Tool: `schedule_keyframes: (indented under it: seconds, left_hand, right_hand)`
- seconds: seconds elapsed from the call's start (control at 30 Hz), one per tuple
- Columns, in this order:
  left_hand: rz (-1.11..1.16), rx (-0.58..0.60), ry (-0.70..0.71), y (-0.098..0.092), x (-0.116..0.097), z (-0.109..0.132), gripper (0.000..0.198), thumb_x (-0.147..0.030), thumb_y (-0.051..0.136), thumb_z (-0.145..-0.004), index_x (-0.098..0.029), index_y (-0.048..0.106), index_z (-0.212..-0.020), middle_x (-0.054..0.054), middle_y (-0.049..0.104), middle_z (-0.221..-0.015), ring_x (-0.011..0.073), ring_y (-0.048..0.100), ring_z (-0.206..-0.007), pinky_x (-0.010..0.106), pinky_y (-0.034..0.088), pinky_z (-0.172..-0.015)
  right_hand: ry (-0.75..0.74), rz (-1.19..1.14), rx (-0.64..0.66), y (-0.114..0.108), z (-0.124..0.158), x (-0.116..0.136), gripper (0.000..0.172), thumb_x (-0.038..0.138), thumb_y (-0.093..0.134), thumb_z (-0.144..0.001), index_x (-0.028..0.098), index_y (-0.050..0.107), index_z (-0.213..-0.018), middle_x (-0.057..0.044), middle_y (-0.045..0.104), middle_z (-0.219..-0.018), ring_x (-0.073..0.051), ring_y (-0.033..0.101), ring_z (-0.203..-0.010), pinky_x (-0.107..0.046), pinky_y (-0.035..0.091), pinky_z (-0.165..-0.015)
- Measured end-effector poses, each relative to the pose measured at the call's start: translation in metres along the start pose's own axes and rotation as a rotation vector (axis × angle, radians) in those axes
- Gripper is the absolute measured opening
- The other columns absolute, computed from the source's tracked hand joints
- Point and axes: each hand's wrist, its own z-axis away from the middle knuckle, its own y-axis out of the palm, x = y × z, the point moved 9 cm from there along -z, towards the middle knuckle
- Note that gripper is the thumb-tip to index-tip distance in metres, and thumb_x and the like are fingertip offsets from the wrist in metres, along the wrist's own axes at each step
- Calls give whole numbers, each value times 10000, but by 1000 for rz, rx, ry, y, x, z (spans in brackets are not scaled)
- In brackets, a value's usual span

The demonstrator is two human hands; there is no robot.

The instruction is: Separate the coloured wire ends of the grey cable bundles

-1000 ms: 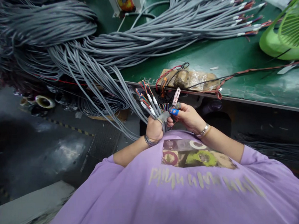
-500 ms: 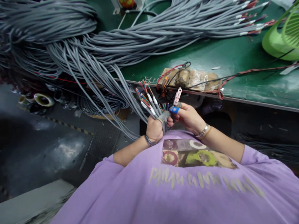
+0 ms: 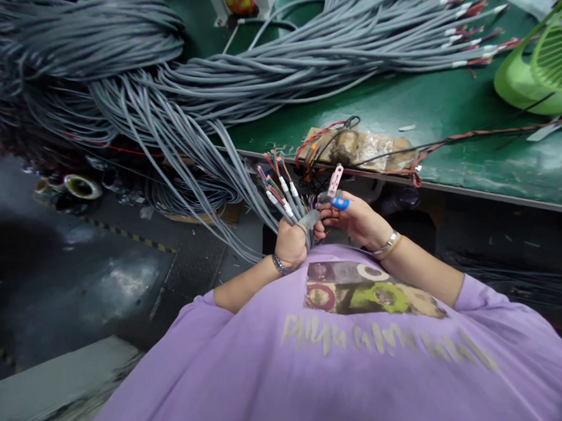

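Observation:
My left hand [image 3: 291,240] is closed in a fist round a bunch of grey cables [image 3: 242,194], whose stripped ends with coloured wires [image 3: 275,173] stick up above it. A grey sleeve covers its thumb. My right hand [image 3: 355,217] is right beside it, fingers pinched on thin wire ends at the top of the bunch. It wears a blue finger cover [image 3: 339,202]. A small pink flat tool [image 3: 334,180] stands up just above the right fingers.
A green workbench [image 3: 449,156] lies ahead, with a big heap of grey cables [image 3: 253,72] across it and hanging over its left edge. A wrapped brownish bundle [image 3: 358,147] with red and black wires sits at the bench edge. A green fan [image 3: 541,61] stands at right.
My right hand has shifted slightly to the right along the wire ends, the blue finger cover with it. My left hand has kept its hold on the cable bunch.

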Motion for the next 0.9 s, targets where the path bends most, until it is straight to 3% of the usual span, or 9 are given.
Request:
schedule_keyframes:
  seconds: [0.27,0.57,0.77,0.9]
  left_hand:
    - [-47,15,24,0,3,-1,403,-488,840,-609,-152,619,-616,7,633,-527,106,573,-426,243,509,-471]
    - [-46,-30,30,-2,0,0,394,-481,838,-618,-154,619,-621,0,626,-528,106,585,-434,228,487,-460]
    - [-4,-21,19,0,-5,3,384,-457,850,-579,-151,627,-639,-17,605,-510,87,546,-412,220,468,-442]
    - [15,16,-8,3,-9,8,365,-438,847,-567,-149,643,-658,-26,590,-504,76,516,-412,219,459,-440]
  right_hand:
    - [-166,47,-135,5,-5,12,506,374,966,-472,200,599,-775,44,635,-649,-100,559,-552,-252,473,-540]
    - [-207,91,-228,-8,-2,15,446,302,932,-473,190,599,-748,56,630,-620,-76,523,-551,-227,423,-548]
    - [-106,-30,-256,-20,-5,10,364,261,889,-546,191,621,-783,39,662,-684,-71,543,-576,-191,433,-526]
    - [45,-138,-222,-24,-13,6,353,454,819,-721,199,578,-755,-2,687,-702,-97,587,-602,-198,472,-533]
